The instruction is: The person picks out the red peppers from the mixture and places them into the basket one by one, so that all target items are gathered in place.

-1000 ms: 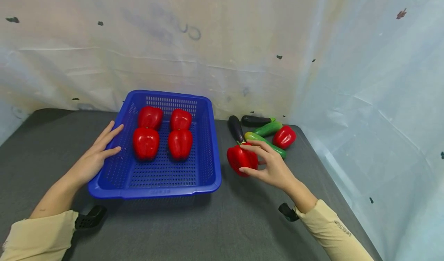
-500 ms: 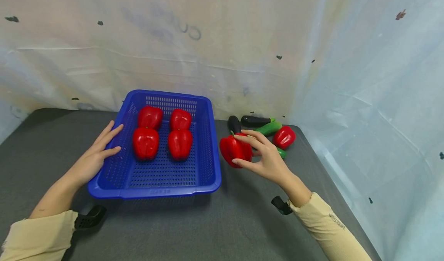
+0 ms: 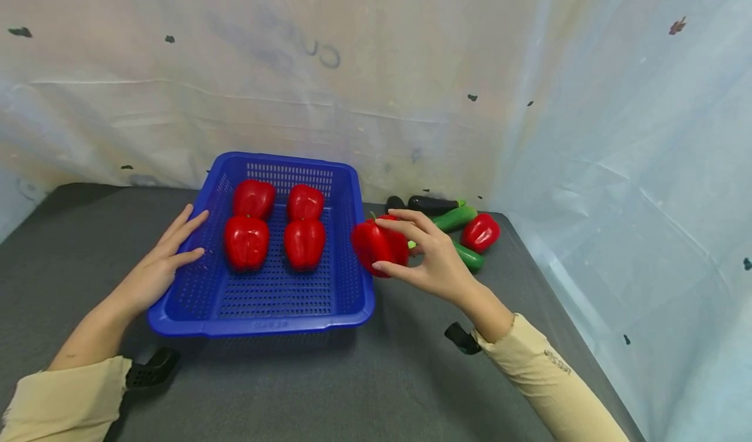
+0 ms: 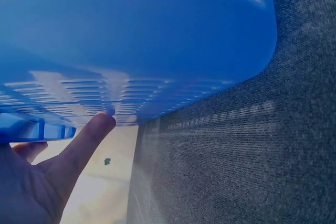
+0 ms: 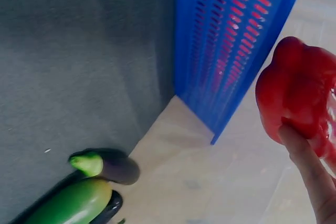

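Note:
My left hand (image 3: 154,277) holds the left rim of a blue perforated basket (image 3: 258,326), its thumb over the rim. In the left wrist view, one of its fingers (image 4: 86,142) extends below the rim against the outer wall. Several red bell peppers (image 3: 247,243) lie inside in two columns. At the basket's right side my right hand (image 3: 433,259) holds another red bell pepper (image 3: 376,243), stem upward, between thumb and fingers. It overlaps the right rim in the head view. The right wrist view shows this pepper (image 5: 296,90) beside the basket's slotted wall.
Behind the right hand lie dark eggplants (image 3: 433,205), green cucumber-like vegetables (image 3: 455,219) and one more red bell pepper (image 3: 480,233). The grey table (image 3: 376,383) ends at plastic sheeting behind (image 3: 411,89) and on the right.
The right hand has moved left with the bell pepper, from beside the eggplant to the basket's right rim. The left hand and the basket have stayed put.

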Action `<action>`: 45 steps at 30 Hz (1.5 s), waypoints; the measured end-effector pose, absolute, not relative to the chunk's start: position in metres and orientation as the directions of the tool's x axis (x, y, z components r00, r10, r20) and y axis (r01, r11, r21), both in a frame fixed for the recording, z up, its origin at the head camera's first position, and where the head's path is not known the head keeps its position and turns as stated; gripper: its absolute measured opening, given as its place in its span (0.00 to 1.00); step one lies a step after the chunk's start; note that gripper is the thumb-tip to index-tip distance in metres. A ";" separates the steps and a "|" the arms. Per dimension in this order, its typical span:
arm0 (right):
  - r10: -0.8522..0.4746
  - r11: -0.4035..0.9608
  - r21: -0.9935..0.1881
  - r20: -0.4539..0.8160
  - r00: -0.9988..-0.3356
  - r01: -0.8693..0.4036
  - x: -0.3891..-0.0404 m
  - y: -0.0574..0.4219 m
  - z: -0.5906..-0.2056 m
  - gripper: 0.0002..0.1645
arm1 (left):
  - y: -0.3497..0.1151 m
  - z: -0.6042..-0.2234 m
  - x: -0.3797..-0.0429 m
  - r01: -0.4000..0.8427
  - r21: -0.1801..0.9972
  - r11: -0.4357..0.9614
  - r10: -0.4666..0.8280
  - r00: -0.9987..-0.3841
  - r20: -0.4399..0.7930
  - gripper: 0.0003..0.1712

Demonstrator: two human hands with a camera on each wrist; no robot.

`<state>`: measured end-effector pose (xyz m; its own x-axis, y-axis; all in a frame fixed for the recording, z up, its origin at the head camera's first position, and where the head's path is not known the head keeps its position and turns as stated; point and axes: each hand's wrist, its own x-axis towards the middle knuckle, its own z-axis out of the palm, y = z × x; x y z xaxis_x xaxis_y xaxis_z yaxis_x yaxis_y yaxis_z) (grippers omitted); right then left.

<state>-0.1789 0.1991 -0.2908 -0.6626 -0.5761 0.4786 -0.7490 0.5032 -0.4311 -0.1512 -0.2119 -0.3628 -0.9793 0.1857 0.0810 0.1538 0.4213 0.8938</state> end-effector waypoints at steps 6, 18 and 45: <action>-0.588 0.506 -0.422 0.469 -0.659 -0.752 -0.180 0.188 -0.286 0.35 | -0.212 -0.363 -0.151 0.151 0.897 0.415 0.190 -0.979 0.077 0.34; -0.625 0.516 -0.438 0.396 -0.673 -0.736 -0.185 0.166 -0.280 0.36 | -0.212 -0.362 -0.153 0.167 0.903 0.395 0.192 -0.977 0.096 0.34; -0.714 0.583 -0.445 0.118 -0.690 -0.679 -0.190 0.098 -0.270 0.32 | -0.212 -0.360 -0.151 0.150 0.906 0.395 0.189 -0.979 0.080 0.34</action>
